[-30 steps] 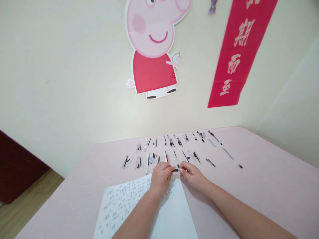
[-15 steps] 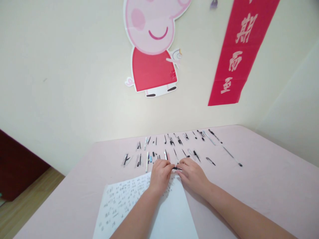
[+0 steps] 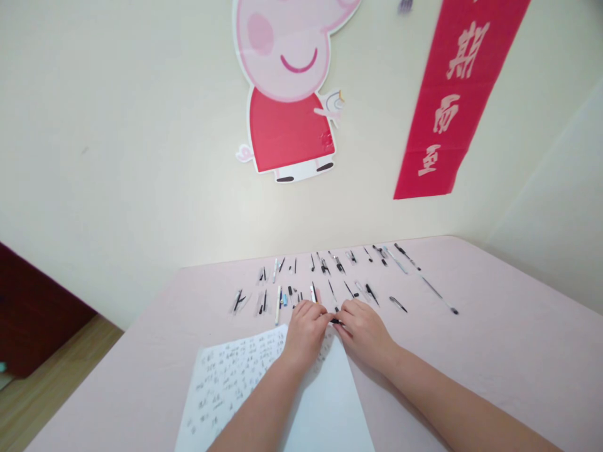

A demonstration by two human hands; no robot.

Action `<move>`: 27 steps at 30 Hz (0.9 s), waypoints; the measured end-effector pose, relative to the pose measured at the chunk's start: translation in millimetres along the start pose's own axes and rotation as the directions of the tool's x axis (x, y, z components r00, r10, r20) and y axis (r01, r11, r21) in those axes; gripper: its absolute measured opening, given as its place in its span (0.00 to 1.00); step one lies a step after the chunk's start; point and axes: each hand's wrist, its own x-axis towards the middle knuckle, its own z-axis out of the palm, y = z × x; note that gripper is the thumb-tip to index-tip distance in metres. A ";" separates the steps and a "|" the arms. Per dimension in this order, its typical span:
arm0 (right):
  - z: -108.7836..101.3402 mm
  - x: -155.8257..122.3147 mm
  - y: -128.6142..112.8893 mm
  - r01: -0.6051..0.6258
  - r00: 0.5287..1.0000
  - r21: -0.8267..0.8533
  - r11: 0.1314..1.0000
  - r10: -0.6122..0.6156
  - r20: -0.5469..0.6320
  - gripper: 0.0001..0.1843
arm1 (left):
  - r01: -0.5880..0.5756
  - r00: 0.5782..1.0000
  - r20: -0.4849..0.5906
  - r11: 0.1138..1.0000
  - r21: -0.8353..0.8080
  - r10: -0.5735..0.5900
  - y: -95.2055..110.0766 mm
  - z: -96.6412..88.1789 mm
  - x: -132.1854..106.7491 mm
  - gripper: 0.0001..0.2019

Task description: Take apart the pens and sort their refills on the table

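Both my hands meet at the far edge of a written sheet of paper (image 3: 245, 383) on the pink table (image 3: 494, 351). My left hand (image 3: 305, 331) is closed, its fingertips pinching one end of a small black pen part (image 3: 335, 321). My right hand (image 3: 363, 329) is closed on the other end of the same part. The piece shows only as a short dark bit between the fingertips. Just beyond the hands lie two rows of several pens and pen parts (image 3: 330, 276).
A long thin pen refill (image 3: 438, 296) lies to the right of the rows. The cream wall behind carries a pink cartoon pig cutout (image 3: 289, 94) and a red banner (image 3: 447, 100). A dark red cabinet (image 3: 28, 314) and wooden floor are at left.
My two hands have drawn closer together, so less of the black pen part shows between them. The view has shifted slightly downward.
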 end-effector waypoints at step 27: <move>19.1 1.6 0.3 -0.436 0.833 0.824 0.362 0.509 0.217 0.05 | 0.306 0.888 0.432 0.900 -0.309 -0.154 -3.4 -50.4 -34.3 0.21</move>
